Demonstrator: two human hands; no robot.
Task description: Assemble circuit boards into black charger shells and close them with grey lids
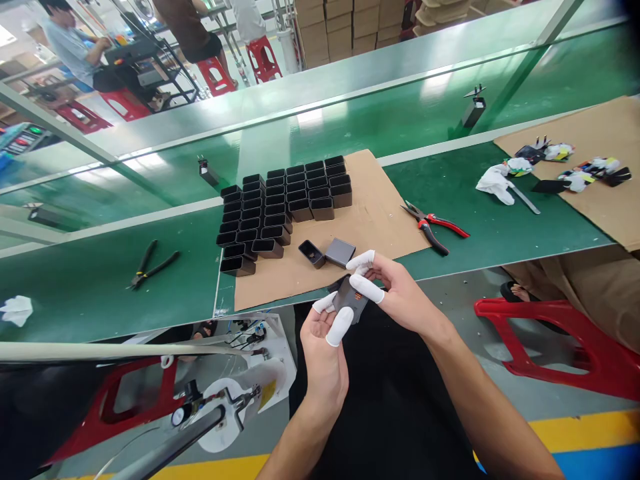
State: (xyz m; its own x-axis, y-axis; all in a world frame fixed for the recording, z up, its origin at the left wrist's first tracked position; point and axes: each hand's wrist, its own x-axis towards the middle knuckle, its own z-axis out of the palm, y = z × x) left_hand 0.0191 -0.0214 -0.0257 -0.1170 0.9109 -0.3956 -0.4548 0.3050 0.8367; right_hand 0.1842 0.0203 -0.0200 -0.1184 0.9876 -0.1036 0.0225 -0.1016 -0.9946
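Note:
Between my two hands is a small black plastic housing (349,298) with some orange-coloured marks near its right side. My left hand (327,333) grips its lower left part between thumb and fingers. At its upper right, my right hand (390,287) pinches it with fingertips. White finger cots cover several fingertips on both hands. Just beyond, on a cardboard sheet (370,207), lie a dark rectangular case (341,253) and an open black case (311,254). Rows of open-topped black cases (275,210) stand on the sheet's left part.
Red-handled pliers (431,227) lie to the right, dark-handled cutters (150,265) to the left. White cloth (495,183) and small parts (580,175) sit at far right. Black plug devices (473,110) rest on the green conveyor (350,123). Red stools (560,340) flank me; people work across the line.

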